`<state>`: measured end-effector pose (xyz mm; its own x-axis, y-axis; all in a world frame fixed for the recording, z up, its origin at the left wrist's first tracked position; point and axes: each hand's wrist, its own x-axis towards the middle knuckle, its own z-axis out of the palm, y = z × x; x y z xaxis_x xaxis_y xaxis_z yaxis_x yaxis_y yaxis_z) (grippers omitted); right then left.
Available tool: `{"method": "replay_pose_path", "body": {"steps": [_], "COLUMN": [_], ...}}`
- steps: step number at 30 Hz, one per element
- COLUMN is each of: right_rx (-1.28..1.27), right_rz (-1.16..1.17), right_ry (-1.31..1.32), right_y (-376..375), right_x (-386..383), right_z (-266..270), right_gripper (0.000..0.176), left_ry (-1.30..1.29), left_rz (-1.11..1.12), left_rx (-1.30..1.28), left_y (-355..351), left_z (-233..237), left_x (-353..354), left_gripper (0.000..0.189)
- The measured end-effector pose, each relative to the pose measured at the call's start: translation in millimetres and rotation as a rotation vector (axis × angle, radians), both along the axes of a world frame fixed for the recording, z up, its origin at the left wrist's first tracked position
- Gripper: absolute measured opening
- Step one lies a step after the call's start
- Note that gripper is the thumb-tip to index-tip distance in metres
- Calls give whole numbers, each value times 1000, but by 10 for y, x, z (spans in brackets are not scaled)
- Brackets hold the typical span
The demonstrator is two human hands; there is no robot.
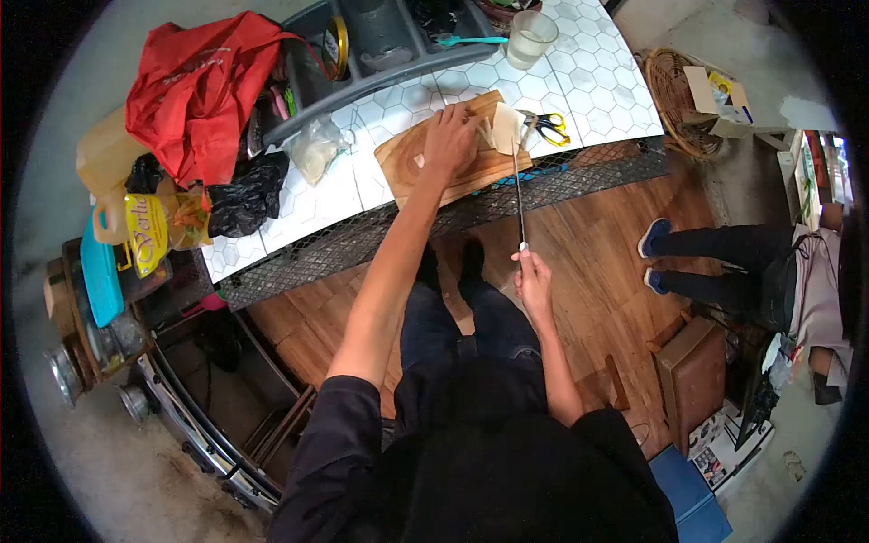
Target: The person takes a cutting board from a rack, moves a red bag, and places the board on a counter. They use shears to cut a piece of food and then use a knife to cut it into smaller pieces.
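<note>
Head view puts the pale piece (506,127) at the right end of the wooden board (400,161), thin pale strips (486,134) between it and the left hand (452,142), whose fingers bend loosely over the board, hiding whether they grip anything. The right hand (532,278) has its fingers closed round the handle of the knife (520,204), tip over the piece; clean cutting calls for tucked left fingertips, a steadied piece and the nearby scissors (553,129) well clear
</note>
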<state>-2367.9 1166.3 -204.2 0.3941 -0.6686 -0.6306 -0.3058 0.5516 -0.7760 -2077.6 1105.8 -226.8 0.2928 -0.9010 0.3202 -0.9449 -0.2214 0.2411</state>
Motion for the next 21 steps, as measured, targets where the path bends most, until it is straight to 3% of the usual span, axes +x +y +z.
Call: {"method": "replay_pose_path", "body": {"steps": [3, 5, 9, 15, 19, 21], "right_rx": [11, 1, -20, -11, -19, -5], "right_rz": [-39, -29, -33, -20, -4, -2], "right_ry": [-6, 23, 25, 23, 14, 20], "right_y": [-25, -14, 15, 53, 61, 48], "right_x": [-14, -30, -42, -66, -55, -43], "right_z": [-2, -12, -78, -98, -97, -80], "right_gripper": [34, 33, 33, 34, 35, 35], "left_ry": [24, 112, 176, 224, 106, 346], "left_rz": [-33, 147, 165, 232, 119, 84], "left_rx": [-19, -79, 69, 23, -28, -50], "left_y": [3, 68, 76, -14, -1, 16], "left_z": [39, 105, 46, 24, 69, 42], "left_x": [127, 192, 353, 326, 401, 444], "left_gripper": [39, 35, 22, 18, 15, 16]}}
